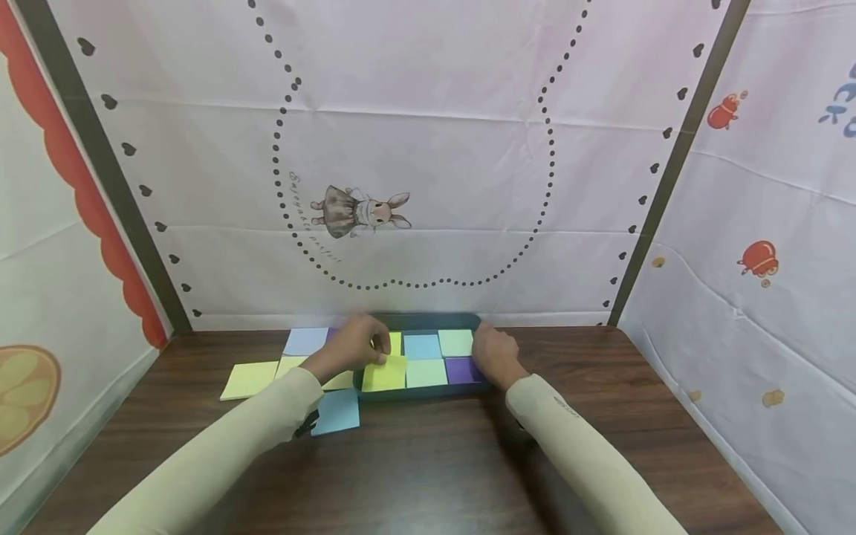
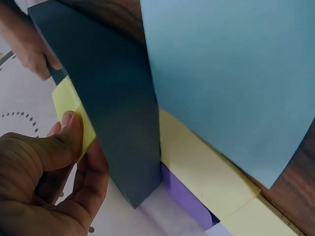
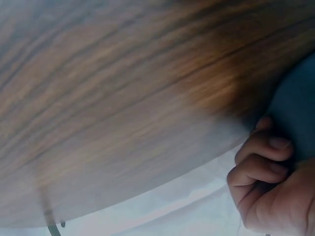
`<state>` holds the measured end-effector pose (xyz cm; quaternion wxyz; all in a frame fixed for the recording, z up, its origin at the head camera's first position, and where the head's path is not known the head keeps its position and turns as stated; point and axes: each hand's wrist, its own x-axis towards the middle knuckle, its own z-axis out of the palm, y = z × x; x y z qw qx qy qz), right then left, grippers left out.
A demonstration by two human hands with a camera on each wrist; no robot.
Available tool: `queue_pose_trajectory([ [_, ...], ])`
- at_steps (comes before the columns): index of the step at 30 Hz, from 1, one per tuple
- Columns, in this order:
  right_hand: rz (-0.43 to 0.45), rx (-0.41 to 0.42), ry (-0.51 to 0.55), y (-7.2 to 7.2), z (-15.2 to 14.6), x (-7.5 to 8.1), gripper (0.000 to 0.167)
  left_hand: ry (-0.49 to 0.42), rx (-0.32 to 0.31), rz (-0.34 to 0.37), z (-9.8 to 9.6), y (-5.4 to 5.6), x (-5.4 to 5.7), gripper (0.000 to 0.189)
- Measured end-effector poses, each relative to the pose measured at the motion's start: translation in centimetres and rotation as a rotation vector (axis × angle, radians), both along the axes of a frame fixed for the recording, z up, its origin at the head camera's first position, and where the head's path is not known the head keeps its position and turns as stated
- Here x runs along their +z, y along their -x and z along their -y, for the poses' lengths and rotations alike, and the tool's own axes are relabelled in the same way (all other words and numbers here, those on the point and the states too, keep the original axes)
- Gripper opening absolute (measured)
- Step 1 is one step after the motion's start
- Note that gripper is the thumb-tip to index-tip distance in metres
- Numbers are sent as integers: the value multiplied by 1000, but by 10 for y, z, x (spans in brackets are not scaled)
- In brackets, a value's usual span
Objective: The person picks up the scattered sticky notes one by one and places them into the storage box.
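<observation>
The yellow note (image 2: 74, 101) looks like thin paper, matt and smooth; the blue note (image 2: 231, 83) has the same dull finish. The tray (image 2: 113, 98) seems to be smooth plastic, matt with a faint sheen along its wall. The worktop (image 1: 414, 461) has a wood-grain surface, glossy enough to reflect pale light. The backdrop (image 1: 428, 156) is smooth, creased sheeting; whether cloth or plastic cannot be told. The sleeves (image 1: 224, 449) are matt, soft-looking cloth.

Dark teal rectangular tray (image 1: 428, 393): one. Square paper-like cards: bright yellow cards (image 1: 381, 377), two; pale green cards (image 1: 426, 373), two; light blue cards (image 1: 337, 411), two; purple cards (image 1: 463, 370), two; pale lavender-blue card (image 1: 305, 341), one; pale yellow cards (image 1: 249, 380), at least three, partly covered. Bare hands (image 1: 353, 343): two. Brown wood-grain table (image 1: 428, 461): one.
</observation>
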<state>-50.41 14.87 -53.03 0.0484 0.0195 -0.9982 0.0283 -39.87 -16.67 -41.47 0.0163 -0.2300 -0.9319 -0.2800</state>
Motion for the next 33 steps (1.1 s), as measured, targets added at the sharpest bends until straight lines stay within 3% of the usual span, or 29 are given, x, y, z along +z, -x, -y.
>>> queue_pose_trajectory([
  [5, 23, -14, 0, -7, 5, 3, 30, 32, 2, -5, -3, -3, -7, 15],
  [13, -44, -6, -3, -14, 6, 2, 30, 116, -28, -24, -9, -6, -12, 21],
  [20, 18, -47, 23, -31, 14, 27, 31, 218, -16, -18, -16, -5, -11, 29],
  [23, 12, -50, 10, -31, 16, 27, 31, 274, -24, -49, -18, -6, -9, 27],
  [27, 20, -57, 1, -32, 17, 30, 32, 365, -57, -160, -21, -4, -10, 26],
  [28, 32, -60, 5, -35, 18, 35, 33, 371, -80, -202, -18, 7, -23, 24],
  [29, 42, -64, 8, -38, 20, 40, 33, 386, -87, -221, -18, 10, -26, 23],
  [31, 17, -57, -2, -33, 18, 31, 32, 408, -88, -235, -17, 18, -34, 18],
  [33, -20, -47, -15, -26, 14, 19, 32, 425, -89, -255, -14, 31, -50, 15],
])
